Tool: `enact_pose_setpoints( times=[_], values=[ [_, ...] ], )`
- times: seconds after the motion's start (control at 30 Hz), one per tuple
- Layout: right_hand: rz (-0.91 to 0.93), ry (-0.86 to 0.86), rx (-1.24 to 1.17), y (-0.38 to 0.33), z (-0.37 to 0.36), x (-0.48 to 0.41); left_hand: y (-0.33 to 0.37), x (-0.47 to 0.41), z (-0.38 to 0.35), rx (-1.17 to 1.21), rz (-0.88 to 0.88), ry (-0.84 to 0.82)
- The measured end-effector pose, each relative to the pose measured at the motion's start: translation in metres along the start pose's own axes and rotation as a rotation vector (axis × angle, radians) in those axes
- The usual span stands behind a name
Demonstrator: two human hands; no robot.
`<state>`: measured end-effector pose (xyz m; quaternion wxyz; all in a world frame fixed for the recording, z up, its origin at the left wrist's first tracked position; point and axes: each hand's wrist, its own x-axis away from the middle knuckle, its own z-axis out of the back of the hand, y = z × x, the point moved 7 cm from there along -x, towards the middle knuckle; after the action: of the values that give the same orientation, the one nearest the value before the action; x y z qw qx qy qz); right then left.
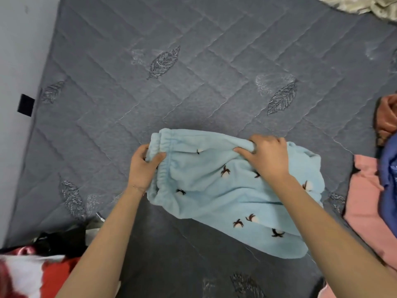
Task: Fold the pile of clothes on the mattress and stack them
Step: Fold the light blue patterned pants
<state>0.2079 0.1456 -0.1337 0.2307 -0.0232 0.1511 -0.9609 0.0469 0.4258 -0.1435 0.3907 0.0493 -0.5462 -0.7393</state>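
Note:
A pair of light blue fleece trousers (214,190) with small dark-and-white flower prints lies folded lengthwise on the grey quilted mattress (150,93). Its elastic waistband points to the left. My left hand (144,166) grips the waistband at its left end, thumb on top of the cloth. My right hand (268,155) pinches a bunch of the fleece along the upper edge, further to the right. The trouser legs run down toward the lower right, partly under my right forearm.
A pile of clothes lies at the right edge: a pink garment (365,201), a blue one (388,168) and a brown one (386,119). Red, white and black cloth (32,267) sits at the lower left. A cream fabric (365,5) lies top right. A wall (17,61) borders the mattress on the left.

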Motion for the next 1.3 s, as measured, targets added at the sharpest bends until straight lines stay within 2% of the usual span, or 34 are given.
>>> enact_pose_setpoints(
  times=[0.13,0.23,0.37,0.5,0.57,0.63,0.73,0.8,0.87,0.9,1.0,1.07,1.2,1.3],
  values=[
    [-0.095,-0.202,0.076,0.010,-0.028,0.003,-0.030,-0.009,-0.006,-0.120,0.045,-0.012],
    [-0.060,-0.139,0.017,0.007,-0.019,0.008,-0.033,-0.009,-0.009,-0.160,0.035,-0.010],
    [-0.005,-0.033,0.001,-0.002,0.000,0.026,-0.001,-0.003,-0.008,-0.211,-0.215,-0.051],
    [-0.051,-0.054,-0.007,0.004,0.002,0.043,0.023,0.025,-0.036,-0.517,-0.425,-0.065],
    [-0.076,-0.042,-0.054,0.013,0.009,0.048,0.036,0.052,-0.065,-0.602,-0.494,-0.102],
    [-0.111,-0.049,-0.157,0.034,0.022,0.046,0.038,0.083,-0.095,-0.570,-0.518,-0.133],
    [-0.152,-0.187,-0.356,0.075,0.032,0.040,0.032,0.137,-0.140,-0.489,-0.491,-0.168],
    [-0.227,-0.391,-0.412,0.100,0.024,0.047,0.026,0.176,-0.170,-0.478,-0.468,-0.193],
    [-0.267,-0.589,-0.416,0.113,0.015,0.061,0.017,0.202,-0.195,-0.584,-0.454,-0.176],
    [-0.228,-0.612,-0.419,0.115,0.015,0.066,0.013,0.210,-0.203,-0.646,-0.449,-0.148],
    [-0.080,-0.565,-0.377,0.120,0.022,0.076,0.004,0.215,-0.213,-0.673,-0.405,-0.044],
    [-0.043,-0.499,-0.395,0.124,0.030,0.080,0.004,0.215,-0.216,-0.659,-0.443,0.006],
    [-0.048,-0.414,-0.579,0.120,0.047,0.086,0.006,0.229,-0.214,-0.581,-0.567,0.081],
    [-0.050,-0.288,-0.555,0.124,0.067,0.081,0.004,0.251,-0.196,-0.533,-0.589,0.184]
  ],
)
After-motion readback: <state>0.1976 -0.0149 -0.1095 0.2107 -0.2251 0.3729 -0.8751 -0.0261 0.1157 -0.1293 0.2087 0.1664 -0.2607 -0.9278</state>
